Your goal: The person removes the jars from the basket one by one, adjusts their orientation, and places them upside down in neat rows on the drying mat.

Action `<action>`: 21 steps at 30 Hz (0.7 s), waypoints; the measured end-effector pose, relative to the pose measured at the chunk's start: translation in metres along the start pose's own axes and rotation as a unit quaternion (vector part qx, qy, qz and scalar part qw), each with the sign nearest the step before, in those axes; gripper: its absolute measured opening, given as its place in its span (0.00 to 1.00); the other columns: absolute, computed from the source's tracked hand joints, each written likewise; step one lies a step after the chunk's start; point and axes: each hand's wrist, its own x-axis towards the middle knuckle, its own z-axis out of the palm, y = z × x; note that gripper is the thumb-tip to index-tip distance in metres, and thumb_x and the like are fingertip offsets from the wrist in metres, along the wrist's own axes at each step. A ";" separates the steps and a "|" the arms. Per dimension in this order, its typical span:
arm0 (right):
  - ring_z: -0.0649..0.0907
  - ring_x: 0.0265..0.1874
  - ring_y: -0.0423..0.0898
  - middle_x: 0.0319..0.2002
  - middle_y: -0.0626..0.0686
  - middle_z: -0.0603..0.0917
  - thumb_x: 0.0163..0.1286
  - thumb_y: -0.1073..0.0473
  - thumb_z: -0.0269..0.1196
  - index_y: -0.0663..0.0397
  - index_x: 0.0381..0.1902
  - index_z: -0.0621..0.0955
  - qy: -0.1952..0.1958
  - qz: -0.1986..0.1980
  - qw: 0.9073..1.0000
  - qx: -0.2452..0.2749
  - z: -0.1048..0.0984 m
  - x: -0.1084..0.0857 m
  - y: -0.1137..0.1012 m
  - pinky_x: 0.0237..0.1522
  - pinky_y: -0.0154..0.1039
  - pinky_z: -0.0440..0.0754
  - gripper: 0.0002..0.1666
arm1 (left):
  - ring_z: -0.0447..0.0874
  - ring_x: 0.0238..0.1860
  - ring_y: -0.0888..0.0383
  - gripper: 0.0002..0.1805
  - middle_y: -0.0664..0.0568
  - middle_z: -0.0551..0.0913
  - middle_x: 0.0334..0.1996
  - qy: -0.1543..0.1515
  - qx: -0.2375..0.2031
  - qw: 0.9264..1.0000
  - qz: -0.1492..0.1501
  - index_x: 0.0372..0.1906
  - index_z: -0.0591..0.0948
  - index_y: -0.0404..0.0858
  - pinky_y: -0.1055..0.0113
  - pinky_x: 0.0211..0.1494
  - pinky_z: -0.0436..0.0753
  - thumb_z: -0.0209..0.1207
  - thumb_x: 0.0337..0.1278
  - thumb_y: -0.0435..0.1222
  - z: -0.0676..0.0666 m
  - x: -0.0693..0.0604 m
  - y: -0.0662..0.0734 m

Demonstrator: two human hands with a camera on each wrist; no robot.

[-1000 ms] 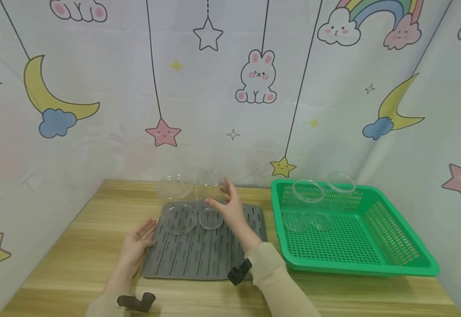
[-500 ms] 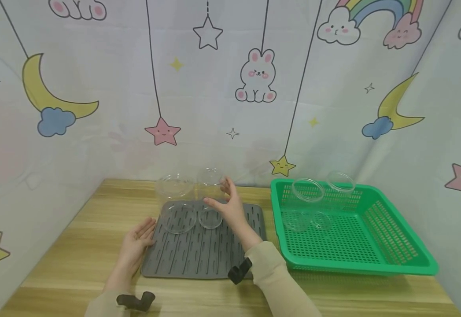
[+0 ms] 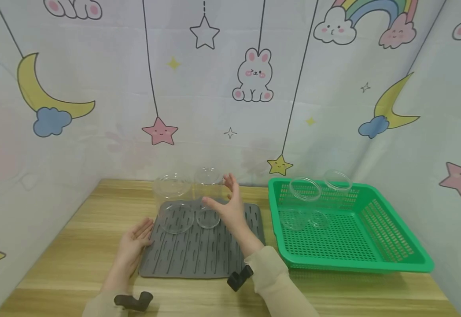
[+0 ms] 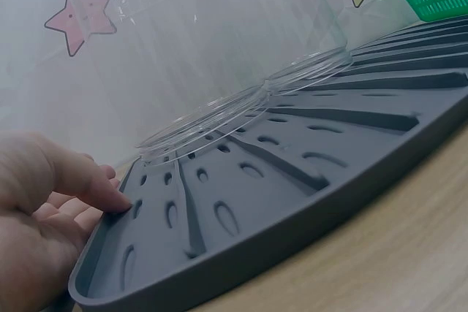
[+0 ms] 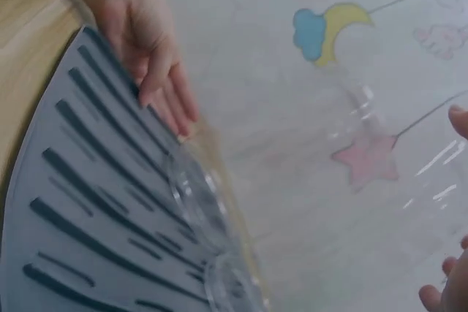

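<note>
A white cartoon-printed fabric backdrop [image 3: 198,97] fills the upper frame, above a pale wood-grain table [image 3: 75,246]. At lower right stands a green rectangular perforated plastic basket [image 3: 357,265], holding a clear round cup [image 3: 299,204] and, to its right, another clear cup [image 3: 329,200]. A dark grey ridged mat [image 3: 178,255] lies at lower centre, with a wide clear cylindrical cup [image 3: 174,202] on its upper left. At centre, the right hand [image 3: 229,204] has thumb and fingers spread apart around a narrower clear cylindrical cup [image 3: 207,187] on the mat, beside the wide one; contact I cannot tell. The left hand [image 3: 133,242], fingers extended, rests its thumb on the mat's left edge.
</note>
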 end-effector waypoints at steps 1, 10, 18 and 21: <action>0.59 0.74 0.52 0.75 0.51 0.60 0.57 0.49 0.73 0.52 0.77 0.50 0.008 -0.005 1.000 0.007 -0.001 -0.002 -0.004 0.73 0.59 0.60 0.60 | 0.46 0.78 0.45 0.42 0.37 0.45 0.78 0.000 -0.001 1.000 -0.001 0.76 0.42 0.29 0.61 0.79 0.53 0.40 0.57 0.15 0.000 0.000 0.000; 0.58 0.75 0.51 0.75 0.51 0.60 0.54 0.44 0.74 0.51 0.76 0.53 0.055 -0.074 0.996 0.016 -0.031 -0.015 -0.053 0.74 0.58 0.58 0.61 | 0.46 0.78 0.45 0.42 0.37 0.46 0.78 0.000 -0.001 1.000 -0.002 0.76 0.42 0.29 0.63 0.78 0.54 0.40 0.57 0.14 -0.001 -0.001 0.000; 0.61 0.74 0.45 0.74 0.48 0.63 0.57 0.63 0.71 0.53 0.76 0.55 0.096 -0.109 0.989 0.004 -0.080 -0.019 -0.085 0.74 0.54 0.61 0.54 | 0.46 0.78 0.44 0.42 0.36 0.45 0.78 -0.003 -0.004 1.000 0.000 0.76 0.42 0.30 0.61 0.79 0.53 0.41 0.57 0.14 -0.002 -0.001 -0.002; 0.60 0.74 0.42 0.74 0.47 0.62 0.58 0.66 0.70 0.52 0.76 0.55 0.110 -0.094 0.989 -0.011 -0.101 -0.018 -0.088 0.74 0.50 0.62 0.53 | 0.46 0.78 0.45 0.42 0.37 0.45 0.78 -0.004 -0.003 1.000 0.000 0.77 0.41 0.30 0.61 0.79 0.53 0.40 0.57 0.14 -0.002 0.000 -0.002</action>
